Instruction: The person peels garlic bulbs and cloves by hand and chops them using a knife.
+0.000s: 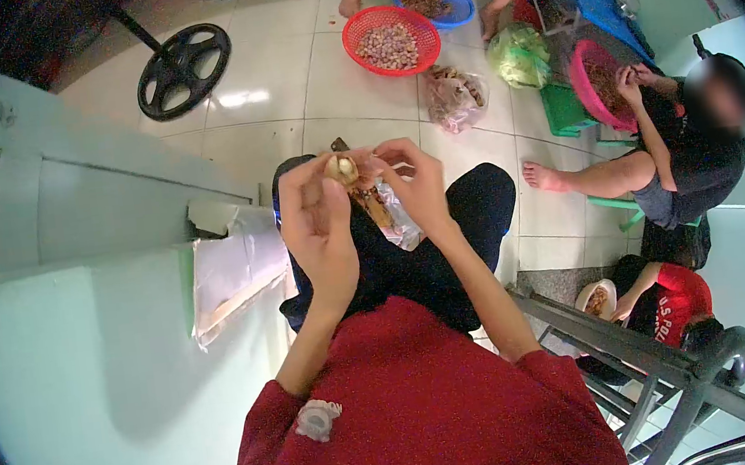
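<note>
While my left hand holds the pale bulb in a narrow grip, my right hand pinches what looks like loose skin just right of it; between the 2, the bulb sits nearer my left, its long axis unclear.

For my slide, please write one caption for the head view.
Left hand holds a pale bulb, right hand close beside it; a red basket stands on the tiled floor.

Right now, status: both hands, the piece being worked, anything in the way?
Left hand holding small, pale, rounded bulb. Right hand close beside it; contact blurred. Crumpled clear plastic bag below; nothing visibly blocking.
</note>
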Motion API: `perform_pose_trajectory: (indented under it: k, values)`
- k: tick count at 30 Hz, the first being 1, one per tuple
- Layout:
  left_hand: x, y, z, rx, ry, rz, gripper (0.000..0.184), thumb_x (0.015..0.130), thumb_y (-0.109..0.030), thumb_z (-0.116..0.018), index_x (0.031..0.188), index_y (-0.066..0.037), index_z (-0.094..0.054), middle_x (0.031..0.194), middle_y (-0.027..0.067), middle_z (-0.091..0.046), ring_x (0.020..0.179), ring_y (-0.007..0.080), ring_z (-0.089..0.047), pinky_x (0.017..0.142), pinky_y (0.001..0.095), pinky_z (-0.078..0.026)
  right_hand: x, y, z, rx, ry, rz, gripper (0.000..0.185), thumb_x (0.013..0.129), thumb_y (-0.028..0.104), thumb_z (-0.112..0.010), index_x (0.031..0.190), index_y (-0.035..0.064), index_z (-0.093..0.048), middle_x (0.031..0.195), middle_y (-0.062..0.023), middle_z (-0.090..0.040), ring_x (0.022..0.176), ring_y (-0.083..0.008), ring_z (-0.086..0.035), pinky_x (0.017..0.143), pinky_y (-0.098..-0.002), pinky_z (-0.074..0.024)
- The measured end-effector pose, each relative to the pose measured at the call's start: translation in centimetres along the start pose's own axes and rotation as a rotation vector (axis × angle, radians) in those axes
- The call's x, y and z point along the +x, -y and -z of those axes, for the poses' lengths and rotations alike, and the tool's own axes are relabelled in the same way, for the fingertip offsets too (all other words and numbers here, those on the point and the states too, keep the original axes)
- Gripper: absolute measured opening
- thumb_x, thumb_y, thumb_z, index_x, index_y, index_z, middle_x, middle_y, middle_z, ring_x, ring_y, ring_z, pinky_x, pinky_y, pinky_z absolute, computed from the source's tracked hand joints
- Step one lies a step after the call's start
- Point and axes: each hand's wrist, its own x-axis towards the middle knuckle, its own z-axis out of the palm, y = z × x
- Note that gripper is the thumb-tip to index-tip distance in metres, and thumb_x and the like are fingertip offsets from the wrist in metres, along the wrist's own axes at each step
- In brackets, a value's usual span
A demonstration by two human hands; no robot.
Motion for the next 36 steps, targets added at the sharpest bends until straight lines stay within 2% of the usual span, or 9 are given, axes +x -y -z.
perform_pose_trajectory:
  k: [2,5,6,8,10,12,17,24,36]
  values:
    - [-0.2,0.0,0.7,-0.143,-0.033,0.132,0.021,0.101,-0.008,-0.049,0.119,0.002,-0.048,0.115,0.015,-0.061,0.106,0.0177,-0.06,0.096,0.0311,-0.045,1.0,-5.2,-1.8,-0.057,0.039,0.006,0.017,0.084,0.005,-0.07,0.1,0.0019,-0.064,0.088,-0.0109,-0.069,0.076,-0.0204,-0.069,0.07,-0.0299,-0.0535]
    - [0.1,-1.6,0.4,-0.199,-0.052,0.151,0.022,0.103,-0.012,-0.045,0.12,0.002,-0.048,0.114,0.0169,-0.062,0.1,0.0197,-0.062,0.09,0.0326,-0.049,0.5,-15.3,-3.9,-0.312,0.131,0.008,0.019,0.085,0.006,-0.069,0.103,0.0031,-0.064,0.093,-0.0117,-0.068,0.081,-0.0243,-0.068,0.073,-0.0312,-0.0529]
    - [0.3,-2.0,0.5,-0.209,-0.052,0.143,0.024,0.104,-0.015,-0.043,0.121,0.002,-0.048,0.114,0.0188,-0.063,0.095,0.0221,-0.064,0.086,0.0347,-0.051,0.7,-15.1,-4.5,-0.513,0.185,0.009,0.02,0.085,0.006,-0.069,0.104,0.0037,-0.064,0.096,-0.0121,-0.067,0.083,-0.026,-0.068,0.075,-0.032,-0.0524]
    - [0.6,-2.0,1.2,-0.182,-0.058,0.105,0.025,0.104,-0.016,-0.044,0.121,0.002,-0.049,0.115,0.0186,-0.063,0.097,0.0213,-0.063,0.088,0.0342,-0.051,0.8,-14.9,-5.3,-0.435,0.137,0.1,0.023,0.083,0.007,-0.071,0.105,0.0044,-0.064,0.099,-0.0116,-0.065,0.084,-0.0253,-0.067,0.077,-0.032,-0.0517]
    - [0.6,-2.0,1.7,-0.158,-0.075,0.084,0.025,0.104,-0.017,-0.044,0.12,0.002,-0.05,0.115,0.0184,-0.063,0.098,0.0205,-0.063,0.089,0.0337,-0.05,0.1,-10.3,-4.9,-0.364,0.102,0.175,0.026,0.081,0.007,-0.072,0.106,0.005,-0.064,0.102,-0.0111,-0.063,0.085,-0.0245,-0.066,0.078,-0.032,-0.0511]
    - [0.5,-2.1,1.9,-0.075,-0.085,0.162,0.024,0.104,-0.017,-0.045,0.119,0.001,-0.052,0.112,0.0153,-0.063,0.099,0.0185,-0.061,0.09,0.0316,-0.049,-0.3,-1.5,-2.8,0.015,0.058,0.178,0.03,0.078,0.005,-0.074,0.107,0.0055,-0.065,0.104,-0.0104,-0.061,0.082,-0.0224,-0.065,0.075,-0.0306,-0.0512]
    - [0.0,-3.0,0.8,-0.041,0.042,0.077,0.02,0.1,-0.006,-0.05,0.118,0.003,-0.053,0.11,0.0089,-0.058,0.101,0.0141,-0.057,0.091,0.028,-0.045,-2.3,11.6,0.7,-0.052,0.069,0.467,0.042,0.073,0.004,-0.079,0.113,0.0064,-0.066,0.105,-0.0086,-0.064,0.084,-0.0183,-0.065,0.073,-0.0288,-0.0529]
    - [-0.4,-4.2,-0.1,0.112,0.136,-0.202,0.018,0.097,-0.003,-0.053,0.114,0.003,-0.057,0.11,0.0112,-0.055,0.1,0.0173,-0.057,0.089,0.0294,-0.046,-2.2,11.7,1.7,-0.029,0.0,0.597,0.03,0.068,0.005,-0.082,0.097,0.0038,-0.073,0.095,-0.0096,-0.07,0.084,-0.021,-0.068,0.073,-0.0295,-0.0548]
    - [0.1,-5.0,-0.3,0.049,0.177,-0.099,0.016,0.098,-0.01,-0.056,0.104,0.004,-0.062,0.104,0.011,-0.057,0.084,0.0132,-0.06,0.072,0.0234,-0.048,-1.9,13.0,3.9,-0.112,0.047,0.673,0.026,0.071,0.0,-0.077,0.096,0.0048,-0.072,0.087,-0.0104,-0.07,0.073,-0.0205,-0.068,0.064,-0.0282,-0.0531]
